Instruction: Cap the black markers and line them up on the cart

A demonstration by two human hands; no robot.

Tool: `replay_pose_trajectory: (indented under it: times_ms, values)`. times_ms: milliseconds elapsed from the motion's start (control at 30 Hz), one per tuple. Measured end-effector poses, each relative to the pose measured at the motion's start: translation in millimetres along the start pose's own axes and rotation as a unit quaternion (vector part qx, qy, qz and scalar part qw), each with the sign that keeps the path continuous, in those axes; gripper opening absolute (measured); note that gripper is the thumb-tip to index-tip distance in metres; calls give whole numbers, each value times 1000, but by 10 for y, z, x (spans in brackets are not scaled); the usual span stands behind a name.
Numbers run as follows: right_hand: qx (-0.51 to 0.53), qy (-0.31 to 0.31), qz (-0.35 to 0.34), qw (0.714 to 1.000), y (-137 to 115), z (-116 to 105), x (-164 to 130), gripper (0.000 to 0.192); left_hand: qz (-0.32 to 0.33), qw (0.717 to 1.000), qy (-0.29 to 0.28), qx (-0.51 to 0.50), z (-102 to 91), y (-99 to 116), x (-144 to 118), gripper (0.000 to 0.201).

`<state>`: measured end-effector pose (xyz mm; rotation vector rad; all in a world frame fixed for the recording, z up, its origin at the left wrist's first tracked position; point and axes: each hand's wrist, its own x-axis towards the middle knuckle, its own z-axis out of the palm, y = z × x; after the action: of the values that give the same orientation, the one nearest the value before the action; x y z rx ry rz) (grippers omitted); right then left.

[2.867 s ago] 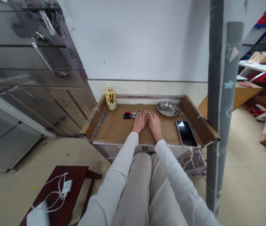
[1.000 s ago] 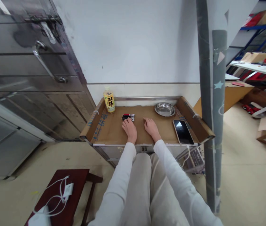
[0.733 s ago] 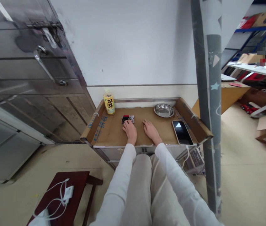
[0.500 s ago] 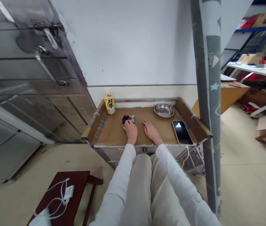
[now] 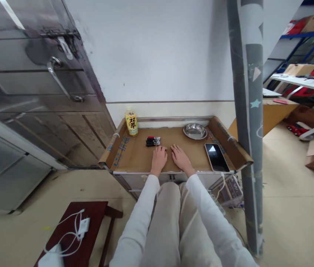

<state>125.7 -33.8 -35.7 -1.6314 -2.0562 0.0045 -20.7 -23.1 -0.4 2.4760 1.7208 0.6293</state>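
Head view, as I follow it from afar: the left hand (image 5: pixel 159 159) has just come off the pens (image 5: pixel 153 141). Half a second ago its fingertips lay over the lower edge of the group; now the hand has slid toward the middle of the frame and lies palm down on the cardboard lining (image 5: pixel 134 159). Its fingers are loose and grasp nothing. They end right by the lower right corner of the group, and I cannot tell whether one brushes the nearest pen.

The right hand (image 5: pixel 181 158) also lies flat and relaxed, just right of the left one, with nothing held. Nearly three seconds ago both hands were close together over the pens; now the whole group shows, left of the frame's centre, lying side by side with a red one uppermost and black ones below.

To my eye, the handling of the pens has reached a pause: they lie close together without being held, and both hands are free.

The yellow-labelled drink bottle (image 5: pixel 132 123) stands to the upper left of them, the round steel dish (image 5: pixel 195 131) sits to the upper right, and the smartphone (image 5: pixel 216 157) lies at the lower right of the lining. These three stand as they did.
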Motion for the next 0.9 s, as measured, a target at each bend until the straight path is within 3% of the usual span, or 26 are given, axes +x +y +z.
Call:
replay_pose_trajectory:
  times_ms: [700, 767, 900]
  values:
    - [60, 22, 10, 998, 33, -14, -38, 44, 1, 1000, 18, 5, 26, 25, 1, 22]
    - [67, 30, 13, 997, 28, -19, -43, 44, -30, 999, 39, 6, -9, 12, 33, 22]
    - [67, 37, 12, 997, 2, -38, -47, 43, -164, 980, 109, -5, -91, -161, 116, 26]
